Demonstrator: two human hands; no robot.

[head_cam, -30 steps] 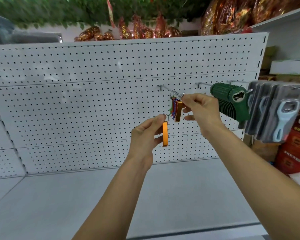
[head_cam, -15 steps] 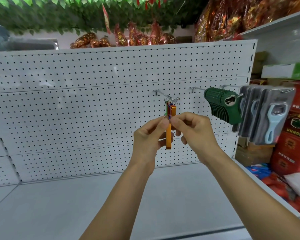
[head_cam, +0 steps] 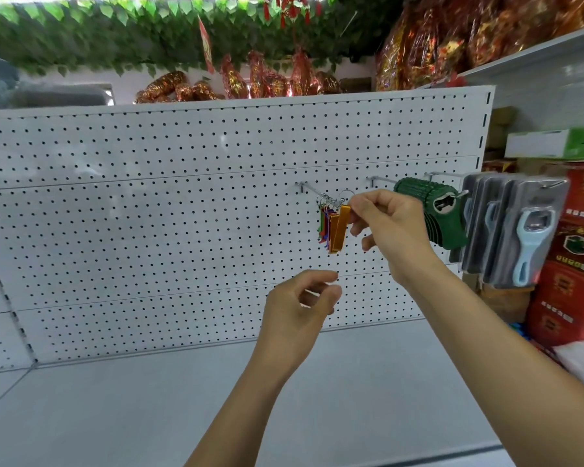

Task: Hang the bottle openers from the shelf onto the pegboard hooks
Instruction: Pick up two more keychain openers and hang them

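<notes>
Your right hand (head_cam: 390,227) pinches the light, rigid orange opener (head_cam: 340,227) near its ring; left hand (head_cam: 299,306) hangs loosely curled, holding nothing.

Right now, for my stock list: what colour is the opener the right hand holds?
Orange opener, pinched by the right hand; head view.

Pegboard (head_cam: 149,214): upright behind the shelf (head_cam: 182,399).
Left hook (head_cam: 312,192): carries a bunch of bottle openers (head_cam: 332,227).
Right hand (head_cam: 390,227): just right of that bunch, touching its front opener.
Left hand (head_cam: 300,305): below the bunch, apart from it.
Carded openers (head_cam: 516,230): on hooks farther right.
</notes>
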